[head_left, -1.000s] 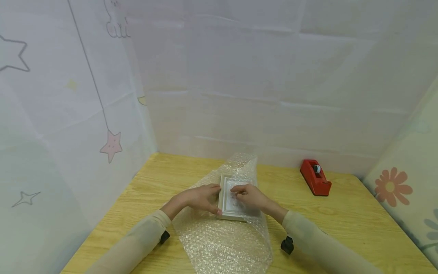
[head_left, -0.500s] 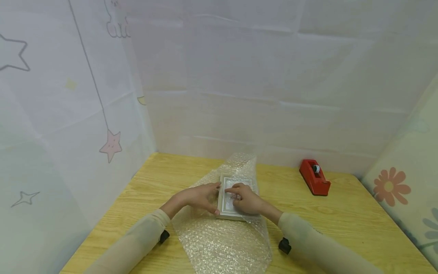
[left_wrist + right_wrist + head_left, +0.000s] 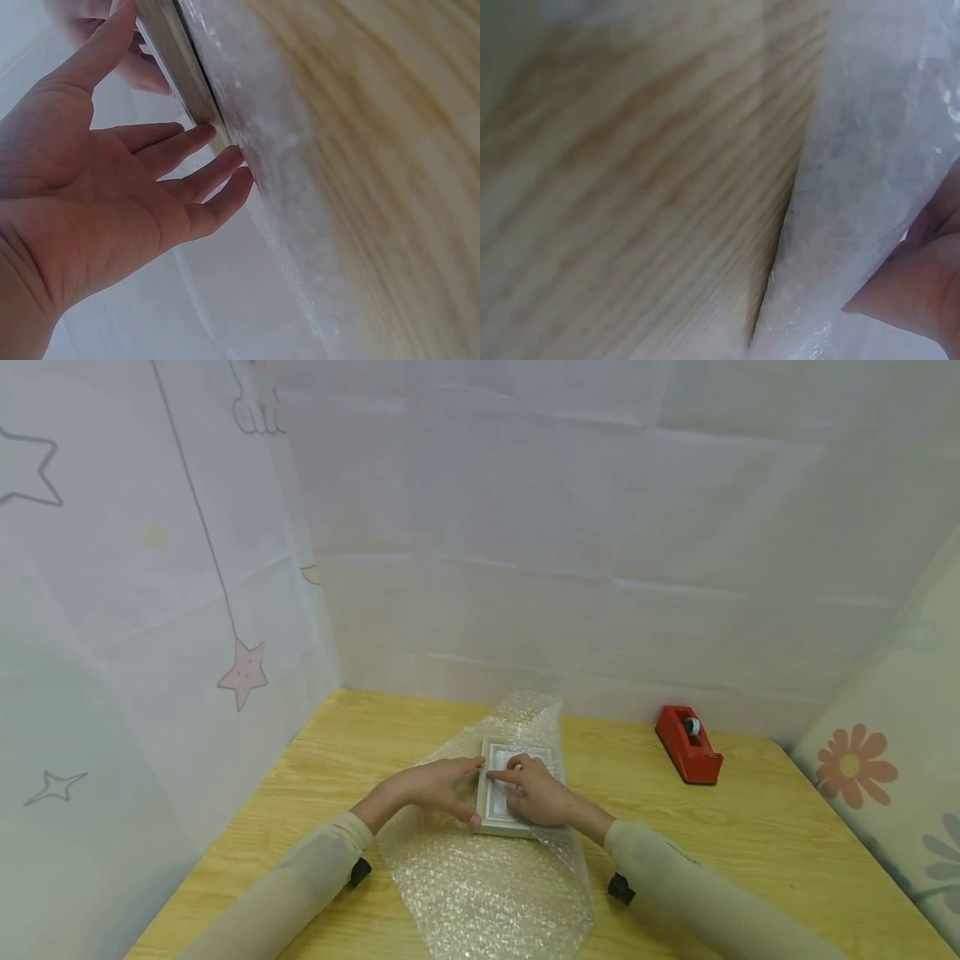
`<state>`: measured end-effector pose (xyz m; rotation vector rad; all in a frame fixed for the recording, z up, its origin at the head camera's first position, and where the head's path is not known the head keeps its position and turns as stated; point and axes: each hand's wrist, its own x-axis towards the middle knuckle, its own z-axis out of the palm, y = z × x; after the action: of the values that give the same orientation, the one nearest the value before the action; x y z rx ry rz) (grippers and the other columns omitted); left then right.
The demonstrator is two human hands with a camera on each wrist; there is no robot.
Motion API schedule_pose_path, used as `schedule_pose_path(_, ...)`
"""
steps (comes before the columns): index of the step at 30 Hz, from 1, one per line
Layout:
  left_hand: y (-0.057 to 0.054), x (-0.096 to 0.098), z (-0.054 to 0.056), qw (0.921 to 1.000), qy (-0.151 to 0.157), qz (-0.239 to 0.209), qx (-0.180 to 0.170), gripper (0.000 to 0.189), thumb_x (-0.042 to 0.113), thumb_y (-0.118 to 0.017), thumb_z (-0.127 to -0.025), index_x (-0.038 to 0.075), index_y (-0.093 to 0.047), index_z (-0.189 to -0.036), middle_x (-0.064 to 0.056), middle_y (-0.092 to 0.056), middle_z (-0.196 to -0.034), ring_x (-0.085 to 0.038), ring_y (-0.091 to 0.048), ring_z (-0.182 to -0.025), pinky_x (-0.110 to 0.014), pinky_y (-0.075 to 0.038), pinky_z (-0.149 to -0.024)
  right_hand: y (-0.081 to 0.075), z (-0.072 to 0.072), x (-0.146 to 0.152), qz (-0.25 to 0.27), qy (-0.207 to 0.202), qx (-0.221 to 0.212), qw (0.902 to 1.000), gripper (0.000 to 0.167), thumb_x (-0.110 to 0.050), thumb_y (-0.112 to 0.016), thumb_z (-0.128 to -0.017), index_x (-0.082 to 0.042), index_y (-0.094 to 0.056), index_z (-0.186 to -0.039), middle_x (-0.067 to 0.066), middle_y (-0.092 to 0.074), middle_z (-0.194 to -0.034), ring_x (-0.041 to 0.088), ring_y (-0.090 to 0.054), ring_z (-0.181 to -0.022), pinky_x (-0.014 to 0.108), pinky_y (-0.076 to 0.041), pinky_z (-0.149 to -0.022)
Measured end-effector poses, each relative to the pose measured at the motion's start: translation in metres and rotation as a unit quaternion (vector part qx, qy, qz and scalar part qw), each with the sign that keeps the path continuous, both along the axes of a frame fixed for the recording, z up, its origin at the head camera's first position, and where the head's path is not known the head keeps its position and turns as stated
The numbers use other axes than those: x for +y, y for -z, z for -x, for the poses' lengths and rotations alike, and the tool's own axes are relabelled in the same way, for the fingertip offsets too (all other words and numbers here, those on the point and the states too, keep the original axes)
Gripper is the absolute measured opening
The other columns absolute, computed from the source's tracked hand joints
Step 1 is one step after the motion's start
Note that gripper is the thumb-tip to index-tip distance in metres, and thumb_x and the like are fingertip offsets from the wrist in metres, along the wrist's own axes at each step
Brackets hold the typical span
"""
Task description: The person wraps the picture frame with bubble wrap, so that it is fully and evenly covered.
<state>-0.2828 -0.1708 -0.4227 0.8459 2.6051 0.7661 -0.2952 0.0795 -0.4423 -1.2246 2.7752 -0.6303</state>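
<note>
A pale picture frame (image 3: 489,823) lies on a sheet of clear bubble wrap (image 3: 495,893); part of the sheet folds over its right side. My left hand (image 3: 438,788) rests along the frame's left edge, thumb by the near corner and fingers farther up. In the left wrist view, those relaxed fingertips touch the frame's edge and the wrap. Over the frame, my right hand (image 3: 542,795) presses with an extended index finger near the left border, other fingers bent. In the right wrist view, its thumb (image 3: 911,289) shows beside the raised wrap (image 3: 862,165); most of that hand is out of view.
A red tape dispenser (image 3: 692,750) with a roll in it stands at the back right of the wooden table (image 3: 637,777). White printed cloth (image 3: 480,527) hangs behind and at both sides. Each wrist carries a small black device (image 3: 621,888).
My right hand has slid left across the frame, its index finger now reaching the left border. The left hand stays at the frame's edge. The head view has shifted slightly.
</note>
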Motion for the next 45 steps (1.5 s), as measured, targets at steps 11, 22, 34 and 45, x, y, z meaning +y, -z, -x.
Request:
schedule_pose_path(11,0.004,-0.003,0.002,0.9997,0.023,0.002,0.008,0.103,0.05,-0.082,-0.084,-0.004,-0.032,-0.156,-0.016,-0.037,-0.158,-0.031,-0.034,-0.145,-0.045,-0.028,-0.116,-0.001,0.0,0.002,-0.052,0.016,-0.009,0.9985,0.055,-0.015,-0.06,-0.098,-0.015,-0.051,-0.152,0.026,-0.036,-0.154,0.045,-0.031,-0.142,0.073,-0.03,-0.099)
schedule_pose_path(22,0.006,-0.005,0.003,0.999,0.036,0.013,0.023,0.099,0.051,-0.079,-0.087,0.005,-0.031,-0.16,-0.016,-0.03,-0.162,-0.034,-0.029,-0.147,-0.051,-0.027,-0.116,-0.004,0.001,0.001,-0.081,0.015,0.001,0.9966,0.055,-0.019,-0.06,-0.102,-0.018,-0.047,-0.155,0.023,-0.036,-0.156,0.042,-0.031,-0.143,0.071,-0.03,-0.101)
schedule_pose_path(34,0.001,-0.002,0.002,0.9977,0.045,0.044,0.028,0.095,0.052,-0.076,-0.09,0.004,-0.032,-0.159,-0.019,-0.027,-0.163,-0.038,-0.029,-0.146,-0.053,-0.027,-0.116,-0.002,0.009,0.013,-0.063,-0.023,-0.01,0.9977,0.052,-0.019,-0.056,-0.105,-0.018,-0.045,-0.156,0.023,-0.036,-0.156,0.044,-0.033,-0.141,0.071,-0.03,-0.1)
schedule_pose_path(45,0.001,-0.003,0.001,0.9978,0.056,0.029,0.02,0.094,0.049,-0.075,-0.091,0.003,-0.03,-0.16,-0.018,-0.028,-0.163,-0.036,-0.03,-0.146,-0.052,-0.027,-0.116,-0.004,0.009,0.014,-0.059,-0.029,-0.023,0.9976,0.054,-0.023,-0.057,-0.104,-0.018,-0.045,-0.156,0.024,-0.035,-0.157,0.043,-0.03,-0.143,0.073,-0.026,-0.103)
